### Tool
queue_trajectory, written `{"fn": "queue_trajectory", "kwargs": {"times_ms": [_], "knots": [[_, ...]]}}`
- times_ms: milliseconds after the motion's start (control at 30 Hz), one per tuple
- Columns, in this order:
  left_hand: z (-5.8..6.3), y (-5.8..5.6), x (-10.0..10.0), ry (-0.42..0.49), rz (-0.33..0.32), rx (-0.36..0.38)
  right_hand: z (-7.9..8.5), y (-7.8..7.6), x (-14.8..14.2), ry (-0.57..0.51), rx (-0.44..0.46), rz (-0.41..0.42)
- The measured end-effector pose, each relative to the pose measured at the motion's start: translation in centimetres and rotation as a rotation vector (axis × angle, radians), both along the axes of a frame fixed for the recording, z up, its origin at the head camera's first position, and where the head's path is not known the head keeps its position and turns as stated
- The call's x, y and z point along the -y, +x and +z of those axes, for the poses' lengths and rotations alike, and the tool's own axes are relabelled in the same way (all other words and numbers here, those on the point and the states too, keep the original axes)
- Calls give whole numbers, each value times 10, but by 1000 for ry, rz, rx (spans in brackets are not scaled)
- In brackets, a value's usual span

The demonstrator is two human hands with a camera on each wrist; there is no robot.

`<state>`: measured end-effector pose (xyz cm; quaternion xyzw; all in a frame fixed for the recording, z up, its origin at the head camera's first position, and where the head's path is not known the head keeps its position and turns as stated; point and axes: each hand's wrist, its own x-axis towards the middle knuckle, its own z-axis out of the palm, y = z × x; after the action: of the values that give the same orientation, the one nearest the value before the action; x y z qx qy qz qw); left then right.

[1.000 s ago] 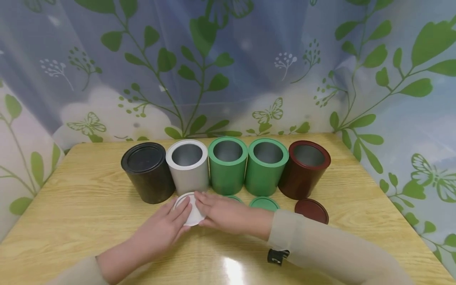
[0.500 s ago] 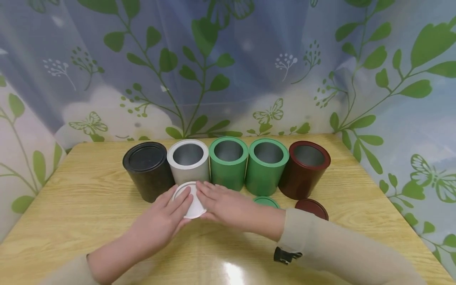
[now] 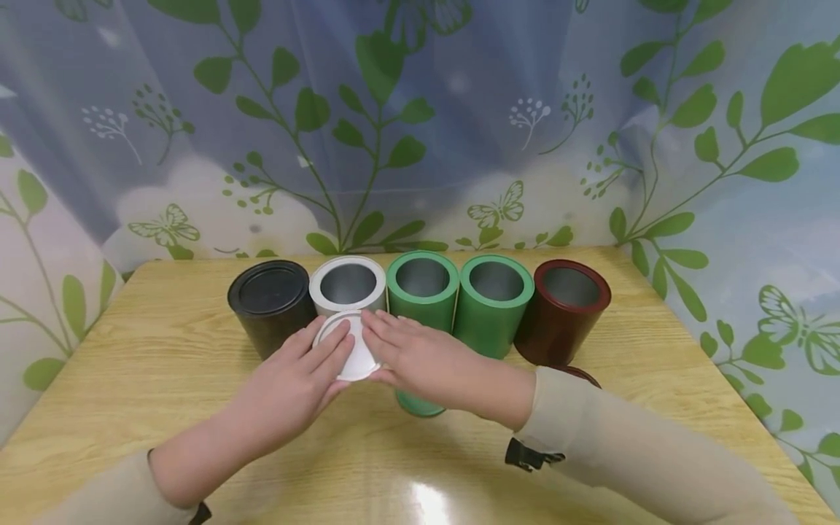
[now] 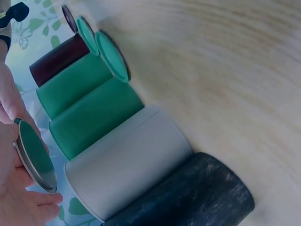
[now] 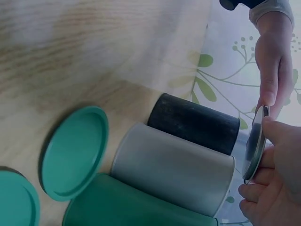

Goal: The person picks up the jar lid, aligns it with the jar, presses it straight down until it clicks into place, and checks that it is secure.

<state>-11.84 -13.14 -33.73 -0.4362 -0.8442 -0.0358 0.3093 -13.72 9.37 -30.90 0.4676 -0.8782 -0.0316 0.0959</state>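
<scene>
Behind the wooden table (image 3: 164, 313) there hangs a curtain (image 3: 433, 109) with green leaves. My left hand (image 3: 295, 379) and my right hand (image 3: 426, 357) pinch the white lid (image 3: 359, 357) between them, fingers on top. Just beyond my fingertips stands the open white can (image 4: 127, 160), between the black can (image 3: 272, 310) and a green can (image 3: 423, 313).

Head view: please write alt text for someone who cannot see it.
A person's left hand and right hand hold a round white metal-looking lid near five cylindrical metal-looking cans on a wood-grain table: from left, lidded black, open white, green, green, dark red.
</scene>
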Motion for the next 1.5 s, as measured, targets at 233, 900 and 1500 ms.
{"fn": "queue_trajectory", "kwargs": {"times_ms": [233,900,1500], "knots": [[9,-7,2,-8,-2,2,9,-8,2,0,37,-2],[22,-43,12,-146,69,228,20,-49,10,32,190,-24],[33,-80,15,-175,86,468,25,-84,14,-6,334,-78]]}}
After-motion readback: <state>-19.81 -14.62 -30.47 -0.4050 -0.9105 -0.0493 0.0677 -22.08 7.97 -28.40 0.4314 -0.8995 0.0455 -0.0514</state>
